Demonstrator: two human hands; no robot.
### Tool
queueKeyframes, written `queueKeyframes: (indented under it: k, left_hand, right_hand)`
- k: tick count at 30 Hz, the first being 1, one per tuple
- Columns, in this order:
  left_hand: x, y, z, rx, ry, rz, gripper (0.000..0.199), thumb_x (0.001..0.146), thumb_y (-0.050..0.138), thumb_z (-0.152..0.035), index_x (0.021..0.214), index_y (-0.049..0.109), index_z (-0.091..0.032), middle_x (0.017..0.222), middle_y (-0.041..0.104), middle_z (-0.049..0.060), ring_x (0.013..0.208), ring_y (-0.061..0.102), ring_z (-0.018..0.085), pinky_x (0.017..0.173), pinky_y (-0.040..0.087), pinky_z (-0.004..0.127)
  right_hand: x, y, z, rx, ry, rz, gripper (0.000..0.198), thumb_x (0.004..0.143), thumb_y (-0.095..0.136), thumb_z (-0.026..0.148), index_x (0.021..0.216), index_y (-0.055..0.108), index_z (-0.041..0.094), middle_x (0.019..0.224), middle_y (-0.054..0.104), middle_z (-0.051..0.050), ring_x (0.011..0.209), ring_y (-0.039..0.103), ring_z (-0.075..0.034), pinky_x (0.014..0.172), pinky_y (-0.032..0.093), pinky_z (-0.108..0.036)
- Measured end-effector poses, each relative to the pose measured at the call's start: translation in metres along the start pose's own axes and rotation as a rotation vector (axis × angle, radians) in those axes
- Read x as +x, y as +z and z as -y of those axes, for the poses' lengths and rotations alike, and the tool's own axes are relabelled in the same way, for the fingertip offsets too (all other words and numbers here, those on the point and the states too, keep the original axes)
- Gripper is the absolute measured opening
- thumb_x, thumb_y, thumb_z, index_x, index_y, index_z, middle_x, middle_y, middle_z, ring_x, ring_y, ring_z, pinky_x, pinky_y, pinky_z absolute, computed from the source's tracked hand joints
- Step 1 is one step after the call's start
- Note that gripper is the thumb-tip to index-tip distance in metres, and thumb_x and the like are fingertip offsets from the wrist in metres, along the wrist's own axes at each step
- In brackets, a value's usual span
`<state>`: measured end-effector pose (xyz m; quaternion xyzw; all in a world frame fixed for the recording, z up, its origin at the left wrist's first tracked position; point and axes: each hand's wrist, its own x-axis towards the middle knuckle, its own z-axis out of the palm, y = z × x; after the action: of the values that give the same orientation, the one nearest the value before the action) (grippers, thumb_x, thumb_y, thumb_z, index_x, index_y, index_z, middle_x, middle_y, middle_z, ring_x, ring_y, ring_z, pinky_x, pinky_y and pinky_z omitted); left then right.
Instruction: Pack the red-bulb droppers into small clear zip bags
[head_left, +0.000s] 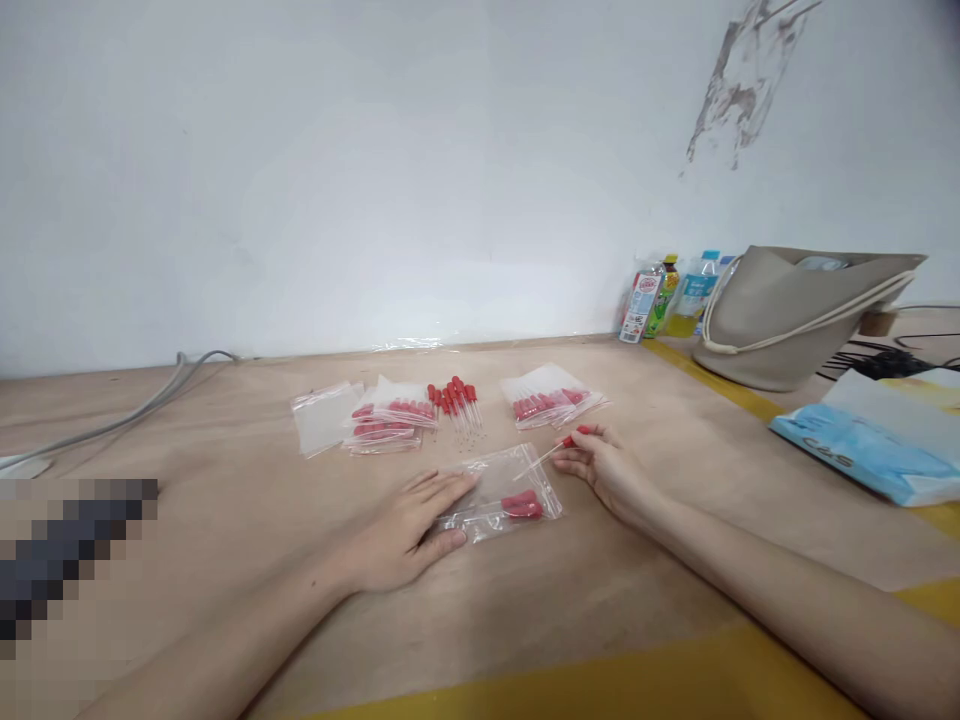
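One dropper (568, 441) is pinched by the right hand (609, 472) and seemingly held partly over the bag (491, 482), which is laid on the bench (480, 620) and covered at one end by the unclenched left hand (401, 532)

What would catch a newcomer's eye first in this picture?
Probably the bright red-topped droppers, bunched near the middle of the table. Then the right hand, holding another dropper by the clear bag that the left hand rests on. The grey-brown handbag also stands out, at right near the wall.
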<state>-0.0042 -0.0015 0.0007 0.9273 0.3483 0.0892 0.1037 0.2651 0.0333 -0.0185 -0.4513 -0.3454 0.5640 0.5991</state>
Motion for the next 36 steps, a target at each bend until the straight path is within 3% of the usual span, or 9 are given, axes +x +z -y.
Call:
queueKeyframes:
  k: [3,7,10,17,22,24,27,30,36]
  left_hand:
    - [0.0,0.001,0.0,0.002,-0.003,0.006,0.052,0.093,0.034,-0.041,0.14,0.019,-0.025,0.14,0.033,0.004,0.128,0.03,0.023,0.106,0.023,0.043]
    - [0.001,0.001,-0.001,0.005,0.015,-0.014,0.051,0.093,0.035,-0.04,0.14,0.019,-0.026,0.139,0.034,0.005,0.127,0.031,0.023,0.106,0.025,0.043]
    - [0.001,0.001,0.0,0.005,0.018,-0.015,0.051,0.093,0.035,-0.04,0.14,0.019,-0.026,0.139,0.035,0.005,0.127,0.032,0.023,0.106,0.024,0.043]
    - [0.002,0.002,0.001,0.003,0.023,-0.022,0.051,0.093,0.035,-0.04,0.139,0.02,-0.025,0.139,0.035,0.005,0.126,0.033,0.022,0.106,0.025,0.042]
    - [0.001,0.0,0.001,0.01,0.001,-0.008,0.052,0.093,0.034,-0.041,0.14,0.02,-0.025,0.14,0.034,0.005,0.127,0.031,0.022,0.106,0.025,0.042]
    - [0.001,0.0,0.001,0.004,0.004,-0.001,0.052,0.093,0.034,-0.041,0.14,0.02,-0.025,0.14,0.034,0.004,0.128,0.031,0.022,0.107,0.024,0.042]
    - [0.002,0.001,0.002,-0.006,0.021,0.011,0.049,0.093,0.034,-0.04,0.139,0.024,-0.026,0.14,0.033,0.003,0.129,0.029,0.021,0.108,0.02,0.044]
    - [0.002,0.003,0.003,-0.016,0.033,0.007,0.046,0.093,0.035,-0.039,0.137,0.027,-0.027,0.141,0.032,0.002,0.13,0.027,0.021,0.108,0.018,0.044]
    - [0.003,0.004,0.003,-0.013,0.025,0.03,0.047,0.094,0.032,-0.04,0.138,0.024,-0.027,0.143,0.028,0.002,0.132,0.023,0.02,0.109,0.017,0.044]
  right_hand:
    - [-0.007,0.0,0.0,-0.148,0.046,0.153,0.021,0.068,0.062,0.024,0.077,0.043,0.019,0.07,0.059,0.0,0.062,0.059,-0.011,0.063,0.05,-0.026]
    - [-0.004,-0.008,-0.002,-0.586,-0.098,0.348,0.025,0.062,0.069,0.032,0.073,0.054,0.015,0.056,0.051,0.004,0.049,0.045,-0.006,0.045,0.035,-0.019]
    - [0.001,-0.011,-0.006,-0.762,-0.201,0.371,0.025,0.061,0.069,0.035,0.071,0.059,0.014,0.05,0.045,0.006,0.046,0.037,-0.006,0.042,0.028,-0.019]
    - [0.003,-0.005,-0.015,-0.843,-0.295,0.232,0.031,0.06,0.068,0.044,0.068,0.06,0.015,0.055,0.052,0.002,0.051,0.043,-0.01,0.045,0.033,-0.022]
    - [0.0,-0.004,-0.009,-0.874,-0.464,0.478,0.02,0.072,0.057,0.034,0.067,0.064,0.016,0.079,0.055,-0.004,0.066,0.049,-0.011,0.06,0.041,-0.024]
    - [-0.001,-0.005,-0.006,-0.892,-0.448,0.543,0.02,0.073,0.054,0.032,0.069,0.065,0.016,0.077,0.055,-0.003,0.065,0.049,-0.011,0.06,0.041,-0.024]
    - [0.004,-0.006,0.002,-0.931,-0.379,0.4,0.019,0.072,0.054,0.032,0.073,0.064,0.015,0.064,0.054,0.0,0.053,0.044,-0.01,0.05,0.037,-0.022]
    - [0.018,0.002,0.011,-0.935,-0.468,0.229,0.017,0.071,0.054,0.029,0.075,0.062,0.015,0.064,0.058,-0.001,0.051,0.045,-0.009,0.049,0.037,-0.022]
    - [0.059,0.058,0.014,-1.058,-0.616,0.199,0.008,0.07,0.055,0.019,0.072,0.063,0.016,0.071,0.065,-0.003,0.065,0.057,-0.012,0.063,0.043,-0.024]
